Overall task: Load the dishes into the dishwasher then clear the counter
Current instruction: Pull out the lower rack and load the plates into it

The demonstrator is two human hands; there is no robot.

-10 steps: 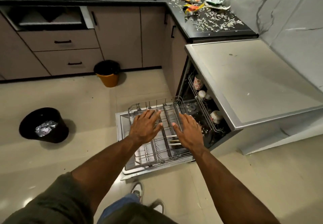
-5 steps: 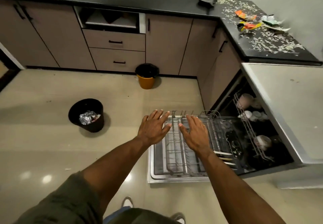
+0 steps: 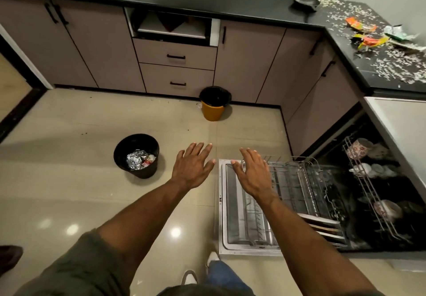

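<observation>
black bin point(image 3: 136, 155) – foil inside, on floor | left hand point(image 3: 191, 168) – fingers spread, empty, above floor tiles | right hand point(image 3: 253, 175) – fingers straight, empty, over lower rack point(image 3: 290, 180) on open dishwasher door point(image 3: 222, 203) | plates point(image 3: 322, 223) in that rack | cups point(image 3: 358, 149) in upper rack point(image 3: 366, 187) | counter point(image 3: 334, 18), littered scraps point(image 3: 396, 65)

dishwasher point(image 3: 230, 226) cut off R edge | plates point(image 3: 322, 222) part-hidden behind R arm point(image 3: 306, 245)
</observation>
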